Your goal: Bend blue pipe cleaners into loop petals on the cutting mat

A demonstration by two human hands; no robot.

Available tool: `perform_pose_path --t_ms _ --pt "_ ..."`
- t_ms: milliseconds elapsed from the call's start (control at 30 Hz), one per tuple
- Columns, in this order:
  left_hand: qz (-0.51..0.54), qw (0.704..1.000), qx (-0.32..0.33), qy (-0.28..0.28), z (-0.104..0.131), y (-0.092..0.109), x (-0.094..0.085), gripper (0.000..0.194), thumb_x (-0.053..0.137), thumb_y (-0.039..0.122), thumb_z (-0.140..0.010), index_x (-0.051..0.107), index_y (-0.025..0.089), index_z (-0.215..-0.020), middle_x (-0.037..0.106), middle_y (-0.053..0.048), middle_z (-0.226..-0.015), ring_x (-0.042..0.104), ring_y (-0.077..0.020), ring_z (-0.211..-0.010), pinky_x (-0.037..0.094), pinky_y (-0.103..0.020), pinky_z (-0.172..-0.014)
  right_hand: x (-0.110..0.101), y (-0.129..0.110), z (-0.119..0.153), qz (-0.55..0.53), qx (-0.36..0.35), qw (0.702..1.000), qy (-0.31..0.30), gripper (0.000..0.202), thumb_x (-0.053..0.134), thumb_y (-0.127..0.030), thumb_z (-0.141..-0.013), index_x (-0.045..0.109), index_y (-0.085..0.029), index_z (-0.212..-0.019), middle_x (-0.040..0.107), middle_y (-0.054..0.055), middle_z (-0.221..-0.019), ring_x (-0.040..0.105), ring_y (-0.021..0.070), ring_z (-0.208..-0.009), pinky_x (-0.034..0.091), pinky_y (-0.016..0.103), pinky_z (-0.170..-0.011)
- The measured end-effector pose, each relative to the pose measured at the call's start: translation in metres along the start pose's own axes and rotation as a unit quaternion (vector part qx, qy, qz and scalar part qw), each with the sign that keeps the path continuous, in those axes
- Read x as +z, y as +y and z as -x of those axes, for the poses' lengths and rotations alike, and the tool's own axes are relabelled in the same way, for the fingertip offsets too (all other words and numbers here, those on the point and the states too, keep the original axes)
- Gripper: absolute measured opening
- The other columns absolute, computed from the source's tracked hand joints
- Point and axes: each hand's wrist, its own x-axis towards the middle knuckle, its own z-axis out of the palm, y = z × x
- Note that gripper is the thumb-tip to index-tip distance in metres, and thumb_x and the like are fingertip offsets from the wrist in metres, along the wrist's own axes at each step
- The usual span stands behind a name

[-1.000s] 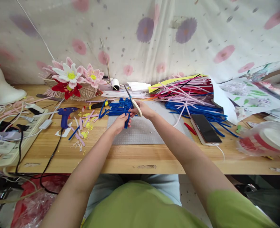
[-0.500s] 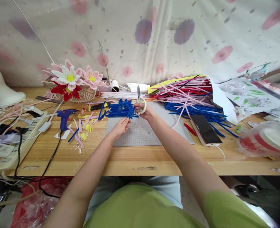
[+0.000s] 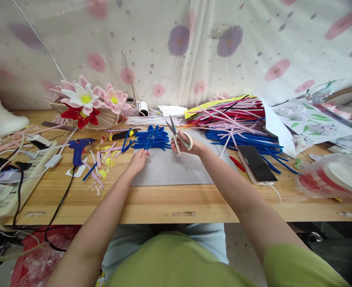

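Observation:
My left hand [image 3: 139, 160] is closed on the lower end of a looped blue pipe cleaner [image 3: 152, 137]. Behind that loop lies a pile of bent blue pipe cleaners [image 3: 164, 140], at the back left of the grey cutting mat [image 3: 170, 171]. My right hand [image 3: 190, 144] grips a pair of white-handled scissors [image 3: 176, 135] above the mat. Their blades point up and to the left, parted at the tips, with nothing visible between them.
Left of the mat are a blue glue gun [image 3: 79, 150], scraps [image 3: 99, 164] and a power strip [image 3: 23, 185]. Fluffy flowers [image 3: 84, 97] stand behind. To the right lie straight blue pipe cleaners [image 3: 238, 140], a phone [image 3: 258, 163], a red pen-like object [image 3: 237, 164] and a plastic-wrapped tub [image 3: 334, 175].
My hands have moved apart: the left with the blue loop to the left and slightly down, the right with the scissors to the right. The scissor blades have opened.

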Motion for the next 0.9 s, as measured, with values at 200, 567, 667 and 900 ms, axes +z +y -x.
perform_pose_path --t_ms 200,567,667,900 --pt "-0.348 0.935 0.003 0.069 -0.001 0.008 0.005 0.030 0.025 0.028 -0.092 0.053 0.018 -0.088 0.063 -0.009 -0.087 0.059 -0.0212 -0.080 0.038 -0.029 -0.066 0.010 0.016 -0.001 -0.074 0.118 0.972 -0.191 0.077 0.017 -0.075 -0.076 0.054 -0.009 -0.092 0.065 0.016 -0.087 0.063 0.0215 -0.076 0.049 0.040 -0.076" --pt "-0.425 0.902 0.072 -0.004 0.012 0.011 0.017 0.028 0.026 0.024 -0.092 0.052 0.018 -0.099 0.066 -0.010 -0.097 0.062 -0.0219 -0.090 0.041 -0.030 -0.069 0.024 0.026 -0.022 -0.214 0.058 0.958 -0.181 0.085 0.011 -0.079 -0.072 0.054 -0.009 -0.095 0.063 0.016 -0.086 0.061 0.0222 -0.085 0.046 0.041 -0.084" --pt "-0.416 0.906 0.080 -0.003 0.013 0.010 0.018 0.029 0.026 0.024 -0.092 0.053 0.017 -0.097 0.065 -0.011 -0.098 0.062 -0.0220 -0.092 0.041 -0.030 -0.070 0.027 0.025 -0.021 -0.216 0.047 0.962 -0.158 0.084 0.012 -0.079 -0.073 0.054 -0.009 -0.094 0.063 0.015 -0.083 0.060 0.0218 -0.084 0.047 0.041 -0.082" --pt "-0.410 0.908 0.089 0.016 0.013 0.005 0.023 0.030 0.026 0.024 -0.092 0.055 0.017 -0.097 0.065 -0.011 -0.096 0.062 -0.0213 -0.087 0.042 -0.030 -0.070 0.034 0.021 -0.017 -0.188 0.024 0.974 -0.123 0.080 0.010 -0.078 -0.075 0.054 -0.012 -0.087 0.060 0.010 -0.071 0.058 0.0187 -0.069 0.049 0.036 -0.070"
